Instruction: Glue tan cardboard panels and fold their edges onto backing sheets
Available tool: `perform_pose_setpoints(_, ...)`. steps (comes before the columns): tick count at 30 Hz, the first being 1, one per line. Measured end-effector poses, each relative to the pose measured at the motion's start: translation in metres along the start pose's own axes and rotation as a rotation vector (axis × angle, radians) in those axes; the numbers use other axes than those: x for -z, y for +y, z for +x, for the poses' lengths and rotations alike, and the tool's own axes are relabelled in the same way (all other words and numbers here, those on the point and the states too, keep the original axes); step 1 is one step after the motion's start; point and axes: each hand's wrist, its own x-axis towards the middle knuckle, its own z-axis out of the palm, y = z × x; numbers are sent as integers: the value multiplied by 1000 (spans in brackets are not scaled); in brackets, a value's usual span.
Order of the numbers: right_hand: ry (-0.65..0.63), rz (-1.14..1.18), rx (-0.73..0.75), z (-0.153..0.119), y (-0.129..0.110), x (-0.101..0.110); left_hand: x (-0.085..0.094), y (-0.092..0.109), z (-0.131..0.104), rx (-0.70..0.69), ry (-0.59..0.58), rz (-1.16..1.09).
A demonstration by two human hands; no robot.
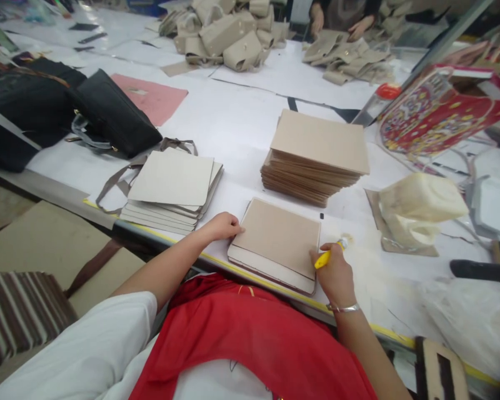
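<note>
In front of me, near the table's front edge, a beige panel [279,233] lies on top of a pale panel [270,265], whose near strip shows below it. My left hand [225,226] has its fingers closed at the beige panel's left edge; thumb and fingertips touch there. At the right edge, my right hand [335,275] grips a yellow-handled brush [324,259], its bristles pointing away to the right. Some fingers of that hand reach the panel's right edge. Behind stands a tall stack of beige panels [320,141]. Left of my left hand sits a pile of pale panels [173,178] with brown straps.
To the right, a cut-open plastic jug [423,203] rests on a board. A red patterned paper bag [445,111] stands behind it. Black handbags [112,116] lie at left, near a pink sheet [150,97]. Across the table, a person's hands [360,28] are among beige bag pieces [345,55].
</note>
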Motion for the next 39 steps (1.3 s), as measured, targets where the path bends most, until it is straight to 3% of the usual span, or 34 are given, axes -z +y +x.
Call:
perform_pose_setpoints(5, 3, -38, -13, -1, -4, 1, 10, 4, 4, -101, -49, 280)
perform_pose_setpoints(17, -44, -57, 31, -3, -7, 3, 12, 7, 6, -149, -127, 404)
perform_pose_setpoints(22, -23, -211, 62, 2, 2, 5, 15, 9, 10, -130, -155, 604)
perform_pose_setpoints(24, 37, -268, 33, 2, 8, 11, 15, 17, 8, -97, -86, 727)
perform_pose_setpoints(26, 119, -259, 51, 0, 13, 21, 10, 28, 2, -147, 92, 800)
perform_pose_setpoints(29, 240, -38, 131, -4, 20, 42, -10, 46, -2, -466, 320, 754)
perform_pose_setpoints(31, 288, 260, 119, -2, 21, 55, -30, 53, -1, -699, 315, 687)
perform_pose_setpoints(33, 280, 612, 38, 7, 20, 65, -51, 56, 5, -832, 222, 655)
perform_pose_setpoints(36, 97, 1012, -85, 30, 4, 69, -72, 52, 13, -877, 112, 630)
perform_pose_setpoints(39, -117, 1125, -84, 53, -35, 51, -79, 49, 13, -873, 107, 604)
